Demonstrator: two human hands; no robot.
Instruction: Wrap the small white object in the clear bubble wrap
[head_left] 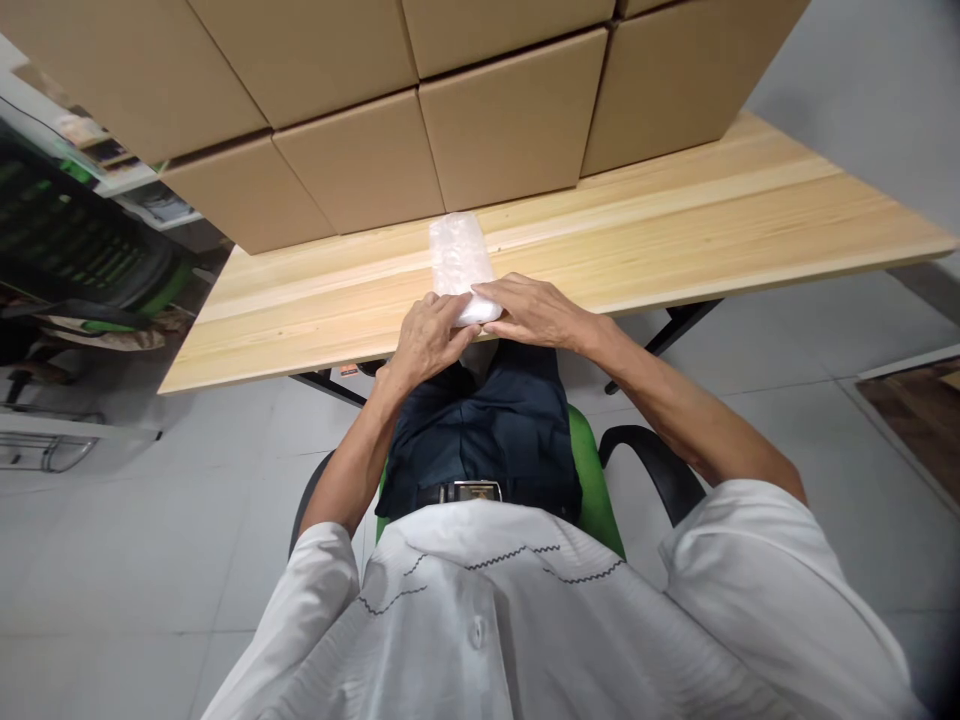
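Squarely before me, a translucent white wrap [460, 255] lies on the pale wooden table [675, 235], its long axis running away from my body, its far end leaning slightly to my left. Its near end, thicker and whiter, sits by the table's front edge, between my left hand [429, 338] and my right hand [534, 310]. Neither hand is nearer: each closes narrowly on its own corner, fingers bent over the top and thumb toward the near edge, the thumbs pointing inward at each other. From my fingertips, the wrap's flatter length stretches straight ahead, free of both hands, to the foot of the stacked cardboard boxes [517, 115]; whether it touches them I cannot tell. Below, my dark trousers [480, 430] reach under the tabletop as I sit in a green chair [592, 480] with black armrests
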